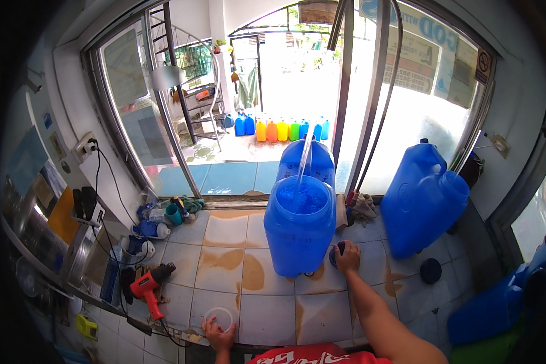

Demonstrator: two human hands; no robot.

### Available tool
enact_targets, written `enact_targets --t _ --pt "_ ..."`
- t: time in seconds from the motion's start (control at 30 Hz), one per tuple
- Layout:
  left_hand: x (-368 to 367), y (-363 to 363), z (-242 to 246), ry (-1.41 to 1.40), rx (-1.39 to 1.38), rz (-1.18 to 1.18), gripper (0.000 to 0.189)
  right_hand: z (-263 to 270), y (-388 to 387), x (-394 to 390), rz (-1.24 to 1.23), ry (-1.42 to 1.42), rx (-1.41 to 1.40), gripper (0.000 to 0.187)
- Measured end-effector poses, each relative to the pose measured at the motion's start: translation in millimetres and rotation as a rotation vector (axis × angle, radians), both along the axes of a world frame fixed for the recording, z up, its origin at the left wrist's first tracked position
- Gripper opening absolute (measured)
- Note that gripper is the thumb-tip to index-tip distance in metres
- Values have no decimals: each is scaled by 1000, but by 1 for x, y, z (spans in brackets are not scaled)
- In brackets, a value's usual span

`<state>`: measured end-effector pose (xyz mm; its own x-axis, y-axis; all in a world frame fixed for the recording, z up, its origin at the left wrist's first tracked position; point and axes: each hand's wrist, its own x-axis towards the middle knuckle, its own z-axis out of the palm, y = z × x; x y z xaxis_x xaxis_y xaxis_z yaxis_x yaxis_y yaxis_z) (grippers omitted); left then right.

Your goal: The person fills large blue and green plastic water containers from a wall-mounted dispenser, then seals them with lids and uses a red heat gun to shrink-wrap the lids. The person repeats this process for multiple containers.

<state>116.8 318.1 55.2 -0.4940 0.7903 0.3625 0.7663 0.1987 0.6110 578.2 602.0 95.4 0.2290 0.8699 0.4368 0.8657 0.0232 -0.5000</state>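
My right hand (348, 257) lies on the tiled counter (321, 314) with its fingers on a dark round cap (334, 255), just right of a blue plastic water jug (298, 241). A clear tube (305, 157) reaches down into the jug's wide mouth, where the water is churning. At the counter's front edge, my left hand (219, 336) has its fingers at a translucent plastic ring (219, 309). Another dark round cap (430, 271) lies farther right, near a large blue jug (407, 200) with an uncapped mouth.
A red heat gun (149, 291) with a black cord lies at the left. Behind it are a teal cup (174, 214) and plastic bottles (157, 230). A cloth (364, 207) sits by the window frame. More blue containers (487, 309) stand low at the right. Colourful jugs (282, 130) line up outside.
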Motion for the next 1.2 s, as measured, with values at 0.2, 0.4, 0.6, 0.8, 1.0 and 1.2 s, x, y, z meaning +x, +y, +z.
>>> enact_targets --t 0.2,0.4,0.6,0.8,1.0,1.2 --pt "-1 0 -2 -8 15 -2 51 -1 2 1 -2 11 -35 48" --pt "1 0 -1 7 14 3 51 2 -1 1 6 3 -43 49" --pt "2 0 2 -1 7 7 51 -1 1 2 4 21 -33 47" --pt "1 1 2 9 -7 -2 50 0 1 4 13 86 5 46" --pt "0 0 1 -17 -5 -6 50 56 43 6 26 -162 278 52" --pt "-1 0 -1 -26 -6 -1 50 155 120 12 -84 -581 -36 52"
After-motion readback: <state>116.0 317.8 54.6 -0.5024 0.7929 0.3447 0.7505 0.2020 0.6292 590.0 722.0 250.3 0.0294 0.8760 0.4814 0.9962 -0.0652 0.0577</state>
